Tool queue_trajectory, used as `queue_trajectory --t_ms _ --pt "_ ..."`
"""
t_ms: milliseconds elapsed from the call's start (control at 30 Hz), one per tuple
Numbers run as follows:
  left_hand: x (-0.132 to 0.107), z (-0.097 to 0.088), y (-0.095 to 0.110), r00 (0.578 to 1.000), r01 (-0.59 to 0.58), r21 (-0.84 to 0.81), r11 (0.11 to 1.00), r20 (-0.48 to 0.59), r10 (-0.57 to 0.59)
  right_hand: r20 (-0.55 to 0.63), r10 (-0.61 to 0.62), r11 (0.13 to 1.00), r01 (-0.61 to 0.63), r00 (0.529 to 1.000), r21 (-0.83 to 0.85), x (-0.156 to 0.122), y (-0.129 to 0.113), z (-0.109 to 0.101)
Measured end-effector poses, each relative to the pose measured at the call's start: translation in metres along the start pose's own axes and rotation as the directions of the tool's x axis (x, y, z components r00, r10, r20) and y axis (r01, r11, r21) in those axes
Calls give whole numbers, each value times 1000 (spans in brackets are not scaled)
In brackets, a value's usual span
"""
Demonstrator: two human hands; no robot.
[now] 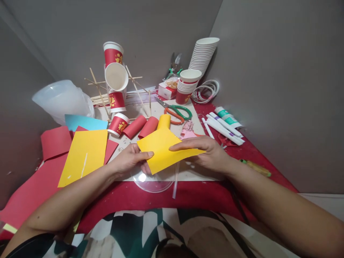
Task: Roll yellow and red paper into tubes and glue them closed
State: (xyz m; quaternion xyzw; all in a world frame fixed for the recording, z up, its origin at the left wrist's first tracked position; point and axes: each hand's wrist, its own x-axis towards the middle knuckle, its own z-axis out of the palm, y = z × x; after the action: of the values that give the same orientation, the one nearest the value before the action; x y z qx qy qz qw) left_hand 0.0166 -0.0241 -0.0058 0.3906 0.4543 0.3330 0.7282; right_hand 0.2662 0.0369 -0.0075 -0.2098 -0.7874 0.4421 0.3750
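A piece of yellow paper is held up between both hands, slightly bent, above the board. My left hand grips its left edge, thumb on top and fingers beneath. On the right side, my right hand pinches it, the thumb partly hidden. Just beyond the sheet stands a rolled yellow paper tube. Two red paper tubes lie to its left. Below the sheet is a clear round plastic lid, partly covered by the left fingers, with a glue stick beside it.
Paper cups and thin sticks form a structure at the back. Green-and-orange scissors lie behind the tubes. Yellow, blue and red sheets spread left. Stacked cups, a tape coil and white rolls are right.
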Motion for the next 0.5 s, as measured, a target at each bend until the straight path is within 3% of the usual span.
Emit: queue_trajectory --t_ms 133,267,500 --pt "-1 0 3 999 22 -50 999 37 -20 -215 23 1000 -21 976 14 -1 -7 -4" --pt "-3 -1 6 1000 -15 -30 999 7 15 -465 105 992 -61 879 109 -2 -7 -5" --pt "-15 -6 30 988 -87 123 989 -119 102 -667 50 982 86 743 169 2 -4 -8"
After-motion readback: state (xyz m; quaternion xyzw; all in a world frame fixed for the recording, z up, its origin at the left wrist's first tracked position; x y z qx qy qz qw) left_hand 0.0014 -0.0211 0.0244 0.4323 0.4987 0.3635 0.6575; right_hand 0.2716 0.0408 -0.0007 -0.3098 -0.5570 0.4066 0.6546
